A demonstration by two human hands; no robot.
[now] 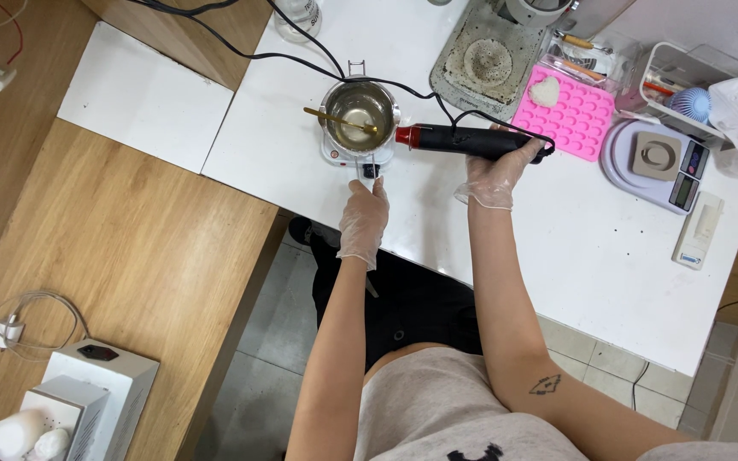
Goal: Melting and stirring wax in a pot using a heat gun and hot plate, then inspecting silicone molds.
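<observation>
Right hand [495, 175], gloved, grips black heat gun [463, 141], red nozzle aimed at metal melting pot [359, 115] on white worktop [557, 248]. Left hand [363, 220] pinches pot's handle [370, 169]. Step, I judge: heating pot contents w/ gun; next needs steady aim. Count: 1 gun, 1 pot, 1 gold stirrer [339, 119], 1 pink mould [570, 111].

Open white tabletop [574, 256] right of the hands, pink mould [576, 115], scale [651, 166], black cable [437, 98] crowding the far edge
</observation>
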